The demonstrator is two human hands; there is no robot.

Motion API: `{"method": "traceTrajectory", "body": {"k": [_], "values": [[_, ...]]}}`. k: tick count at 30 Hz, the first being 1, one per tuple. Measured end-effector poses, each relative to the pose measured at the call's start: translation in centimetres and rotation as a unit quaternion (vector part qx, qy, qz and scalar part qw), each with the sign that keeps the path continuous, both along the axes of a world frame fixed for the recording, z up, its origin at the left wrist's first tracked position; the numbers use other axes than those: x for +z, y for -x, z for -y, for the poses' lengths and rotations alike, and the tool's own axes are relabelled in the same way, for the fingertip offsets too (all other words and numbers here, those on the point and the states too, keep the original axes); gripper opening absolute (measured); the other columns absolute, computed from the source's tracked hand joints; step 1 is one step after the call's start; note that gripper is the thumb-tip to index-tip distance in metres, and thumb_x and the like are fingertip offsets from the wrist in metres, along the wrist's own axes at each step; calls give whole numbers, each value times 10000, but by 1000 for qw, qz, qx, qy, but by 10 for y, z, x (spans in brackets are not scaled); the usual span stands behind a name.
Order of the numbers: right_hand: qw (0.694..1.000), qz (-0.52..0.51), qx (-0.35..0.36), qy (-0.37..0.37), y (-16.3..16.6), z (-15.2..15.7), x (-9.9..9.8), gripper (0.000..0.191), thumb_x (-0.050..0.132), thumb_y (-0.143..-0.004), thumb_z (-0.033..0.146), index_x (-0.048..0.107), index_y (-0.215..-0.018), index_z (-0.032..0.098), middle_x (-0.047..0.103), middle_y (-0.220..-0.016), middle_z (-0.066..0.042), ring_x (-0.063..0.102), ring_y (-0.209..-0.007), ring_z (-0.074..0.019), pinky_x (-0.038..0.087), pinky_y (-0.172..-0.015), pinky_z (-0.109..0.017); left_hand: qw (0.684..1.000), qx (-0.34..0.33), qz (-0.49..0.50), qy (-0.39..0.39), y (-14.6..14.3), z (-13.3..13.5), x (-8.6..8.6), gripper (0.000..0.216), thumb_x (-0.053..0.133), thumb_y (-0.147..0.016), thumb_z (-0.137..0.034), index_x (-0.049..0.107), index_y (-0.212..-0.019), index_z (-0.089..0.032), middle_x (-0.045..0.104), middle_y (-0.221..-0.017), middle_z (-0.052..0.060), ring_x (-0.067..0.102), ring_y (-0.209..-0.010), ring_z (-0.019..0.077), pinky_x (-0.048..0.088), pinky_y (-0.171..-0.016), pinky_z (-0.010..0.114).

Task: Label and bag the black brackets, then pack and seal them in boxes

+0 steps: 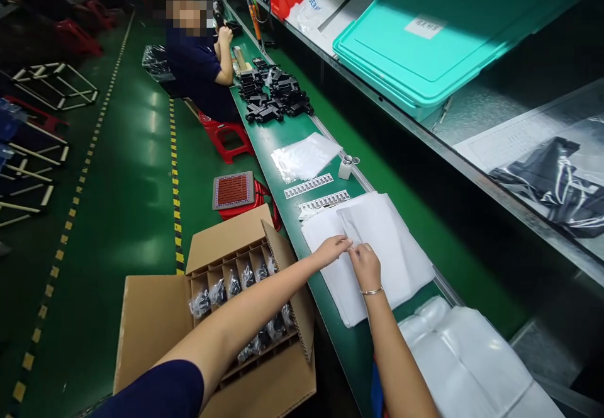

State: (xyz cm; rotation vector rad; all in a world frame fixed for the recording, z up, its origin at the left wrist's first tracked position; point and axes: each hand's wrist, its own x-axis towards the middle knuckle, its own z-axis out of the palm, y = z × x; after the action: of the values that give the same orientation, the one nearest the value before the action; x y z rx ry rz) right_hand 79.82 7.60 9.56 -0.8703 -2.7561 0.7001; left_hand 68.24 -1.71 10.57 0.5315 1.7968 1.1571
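My left hand (334, 250) and my right hand (366, 263) meet over a stack of thin white sheets (330, 279) on the green bench. The fingers of both are closed in a pinch at the near edge of the top white sheet (391, 242), which is partly folded. Whether it is a flat sheet or a bag I cannot tell. A bracelet (372, 291) circles my right wrist. Beneath my left arm, an open cardboard box (155, 317) holds several dark parts wrapped in clear plastic (233, 284), standing in divided compartments.
Beyond the stack lie label strips (309, 186), clear plastic bags (309, 155) and a heap of black parts (274, 94). A co-worker (198, 68) sits farther along the bench. A teal lidded bin (453, 40) rests on the shelf at right. Red stools (226, 138) stand at left.
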Motion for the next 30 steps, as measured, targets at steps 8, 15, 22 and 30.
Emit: {"method": "traceTrajectory", "body": {"k": [8, 15, 22, 30], "values": [[992, -83, 83, -53, -8, 28, 23, 321, 392, -948, 295, 609, -1143, 161, 641, -1111, -146, 609, -1007, -238, 533, -789, -346, 994, 107, -35, 4, -14, 0, 24, 281, 405, -878, -255, 423, -606, -185, 482, -595, -13, 526, -631, 126, 481, -644, 250], [987, -75, 103, -95, -14, 51, 38, 443, 410, -920, 240, 497, -1334, 109, 546, -1355, -176, 584, -1115, -275, 580, -794, -393, 993, 106, -50, -18, -23, 20, 54, 251, 354, -876, -209, 427, -637, -189, 487, -627, -6, 522, -662, 134, 485, -665, 247], [968, -121, 181, -122, -22, 67, 64, 493, 429, -936, 301, 430, -1385, 97, 564, -1285, -226, 542, -1157, -328, 506, -938, -522, 987, 109, -113, -29, -29, 44, 96, 173, 528, -820, -285, 510, -686, -176, 547, -683, -11, 526, -736, 161, 442, -735, 272], [922, -235, 305, -37, -39, 98, 128, 571, 532, -921, 327, 345, -1460, 334, 348, -1520, -100, 369, -1379, -304, 426, -1052, -523, 982, 182, 0, -41, 7, 134, 160, 303, 433, -861, -176, 513, -570, -145, 512, -535, -17, 483, -521, 108, 404, -545, 232]]}}
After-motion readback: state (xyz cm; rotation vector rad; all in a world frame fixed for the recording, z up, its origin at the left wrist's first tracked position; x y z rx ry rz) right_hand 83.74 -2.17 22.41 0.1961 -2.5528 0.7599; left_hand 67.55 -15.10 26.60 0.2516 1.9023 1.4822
